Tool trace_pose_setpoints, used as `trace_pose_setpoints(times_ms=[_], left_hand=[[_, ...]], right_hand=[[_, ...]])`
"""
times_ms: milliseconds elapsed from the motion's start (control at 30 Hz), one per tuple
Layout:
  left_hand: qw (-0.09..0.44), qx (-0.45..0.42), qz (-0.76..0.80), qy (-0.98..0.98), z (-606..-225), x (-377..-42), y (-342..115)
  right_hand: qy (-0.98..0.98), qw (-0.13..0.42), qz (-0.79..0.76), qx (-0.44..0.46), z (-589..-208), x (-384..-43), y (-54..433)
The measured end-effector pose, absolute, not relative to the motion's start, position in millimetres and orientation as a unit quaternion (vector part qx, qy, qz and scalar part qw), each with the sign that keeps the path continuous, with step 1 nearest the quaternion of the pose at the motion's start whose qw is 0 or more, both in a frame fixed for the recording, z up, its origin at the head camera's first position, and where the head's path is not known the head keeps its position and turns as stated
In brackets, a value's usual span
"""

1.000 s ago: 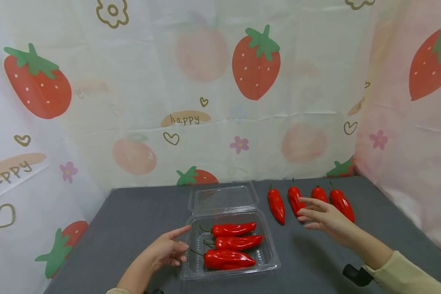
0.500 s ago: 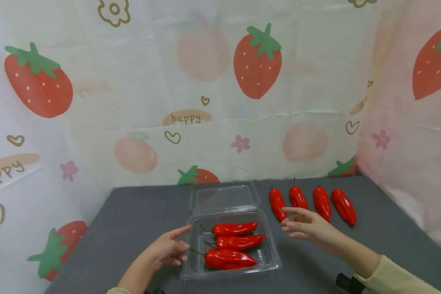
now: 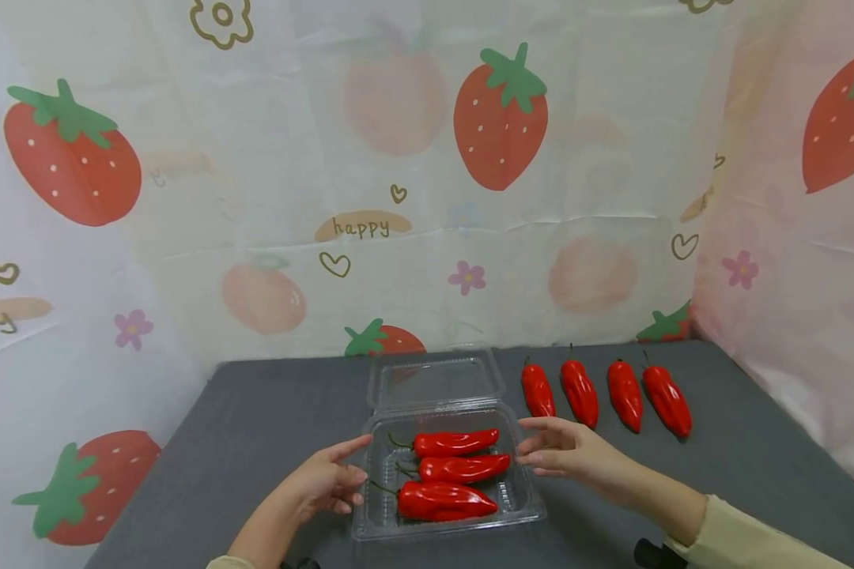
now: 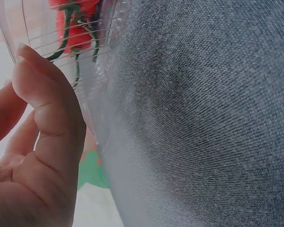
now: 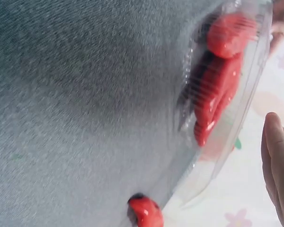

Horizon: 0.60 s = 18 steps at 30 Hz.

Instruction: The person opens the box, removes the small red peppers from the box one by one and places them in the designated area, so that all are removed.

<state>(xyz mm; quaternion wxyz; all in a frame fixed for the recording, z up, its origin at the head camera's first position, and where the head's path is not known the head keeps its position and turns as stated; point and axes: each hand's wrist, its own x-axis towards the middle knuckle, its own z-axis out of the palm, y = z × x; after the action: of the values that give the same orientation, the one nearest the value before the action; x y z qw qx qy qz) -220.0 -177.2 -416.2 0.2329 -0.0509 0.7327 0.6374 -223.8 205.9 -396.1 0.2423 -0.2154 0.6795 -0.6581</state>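
A clear plastic clamshell box (image 3: 521,498) lies with its lid (image 3: 437,381) folded back. Inside it are three red peppers, the nearest pepper (image 3: 446,502) being the largest in view. My left hand (image 3: 322,480) is at the box's left rim, index finger stretched out to the edge. In the left wrist view, the thumb of that hand (image 4: 52,127) stands beside the box's ribbed wall, with green stems behind the plastic. My right hand (image 3: 582,457) is at the right rim, holding nothing, fingers extended. The right wrist view has this hand (image 5: 278,163) apart from the box wall.
Several more red peppers (image 3: 625,395) lie in a row at the back right of the dark grey tabletop (image 3: 270,419). A pale curtain (image 3: 285,158) printed with strawberries stands behind and to both sides of the table.
My right hand has moved left, from over the row of peppers to the box's right rim. My left hand and the peppers have stayed in place.
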Motion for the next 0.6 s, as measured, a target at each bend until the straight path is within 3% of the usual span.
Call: trace_pose_setpoints(times_ms=[600], left_hand=[[0.235,-0.048,0.638,0.731,-417,-221,-178]], right_hand=[[0.697,0.275,-0.625,-0.222,-408,-225,168]])
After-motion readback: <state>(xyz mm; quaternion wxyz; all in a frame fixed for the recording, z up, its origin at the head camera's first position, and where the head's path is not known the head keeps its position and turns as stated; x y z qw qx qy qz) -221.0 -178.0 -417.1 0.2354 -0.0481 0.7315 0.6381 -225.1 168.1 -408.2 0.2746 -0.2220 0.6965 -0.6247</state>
